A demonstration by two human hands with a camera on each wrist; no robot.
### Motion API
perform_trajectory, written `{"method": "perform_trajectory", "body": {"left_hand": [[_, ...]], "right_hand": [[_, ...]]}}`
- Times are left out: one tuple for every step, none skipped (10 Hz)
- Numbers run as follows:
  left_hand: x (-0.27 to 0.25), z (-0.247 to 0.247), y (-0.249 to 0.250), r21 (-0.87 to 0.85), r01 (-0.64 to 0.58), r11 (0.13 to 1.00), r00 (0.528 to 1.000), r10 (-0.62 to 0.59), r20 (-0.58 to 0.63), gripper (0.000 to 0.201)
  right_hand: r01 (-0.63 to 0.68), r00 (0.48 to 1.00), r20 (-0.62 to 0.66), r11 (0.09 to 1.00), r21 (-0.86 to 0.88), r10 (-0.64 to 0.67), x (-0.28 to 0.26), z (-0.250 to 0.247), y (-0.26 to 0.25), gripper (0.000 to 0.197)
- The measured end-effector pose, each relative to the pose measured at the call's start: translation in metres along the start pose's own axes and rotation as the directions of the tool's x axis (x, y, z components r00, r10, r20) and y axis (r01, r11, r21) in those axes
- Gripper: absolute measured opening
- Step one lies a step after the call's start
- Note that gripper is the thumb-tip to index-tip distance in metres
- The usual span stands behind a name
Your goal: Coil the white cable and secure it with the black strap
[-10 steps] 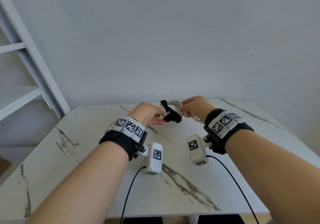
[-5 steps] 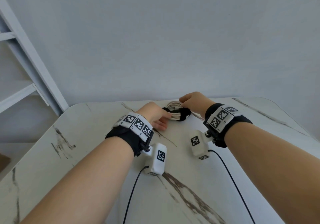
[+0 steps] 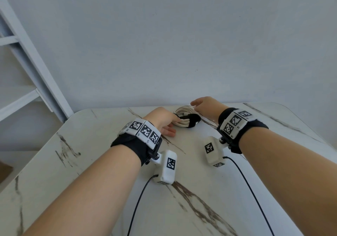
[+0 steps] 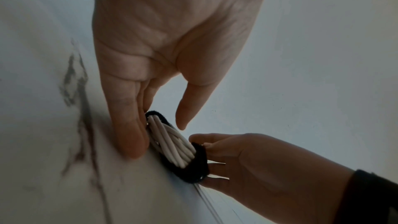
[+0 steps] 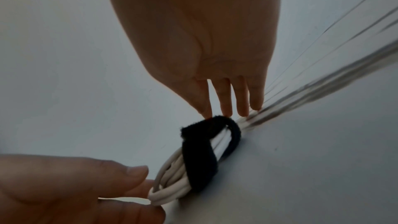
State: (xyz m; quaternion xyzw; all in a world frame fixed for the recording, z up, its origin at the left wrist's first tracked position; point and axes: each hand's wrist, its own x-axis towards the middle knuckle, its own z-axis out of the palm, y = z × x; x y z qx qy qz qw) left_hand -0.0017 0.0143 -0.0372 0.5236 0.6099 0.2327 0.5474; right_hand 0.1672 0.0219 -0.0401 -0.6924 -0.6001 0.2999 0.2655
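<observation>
At the far end of the table our left hand (image 3: 165, 121) and right hand (image 3: 207, 106) rest with straight, relaxed fingers touching the coiled white cable (image 3: 183, 112), which lies on the marble-veined table (image 3: 91, 155) (black strap (image 3: 192, 120) wrapped around it). Beyond stands a plain pale wall (image 3: 182, 44); a white shelf frame (image 3: 27, 62) leans at left.

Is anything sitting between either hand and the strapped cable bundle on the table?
Nothing visible. The left hand and right hand both already touch the cable, with the strap wrapped around it on the table.
</observation>
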Motion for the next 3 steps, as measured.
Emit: {"method": "perform_trajectory", "body": {"left_hand": [[-0.002, -0.001, 0.000, -0.015, -0.009, 1.000, 1.000, 0.009, -0.004, 0.045], [-0.006, -0.002, 0.000, -0.029, -0.019, 0.999, 1.000, 0.019, 0.002, 0.043], [-0.009, -0.004, -0.004, -0.032, -0.056, 0.998, 0.998, 0.055, -0.030, 0.042]], "right_hand": [[-0.005, 1.000, -0.015, 1.000, 0.004, 0.005, -0.002, -0.002, -0.001, 0.041], [0.012, 1.000, -0.029, 1.000, 0.001, -0.012, -0.005, -0.003, 0.001, 0.037], [0.007, 0.999, -0.054, 1.000, 0.022, -0.006, -0.013, -0.005, 0.001, 0.034]]}}
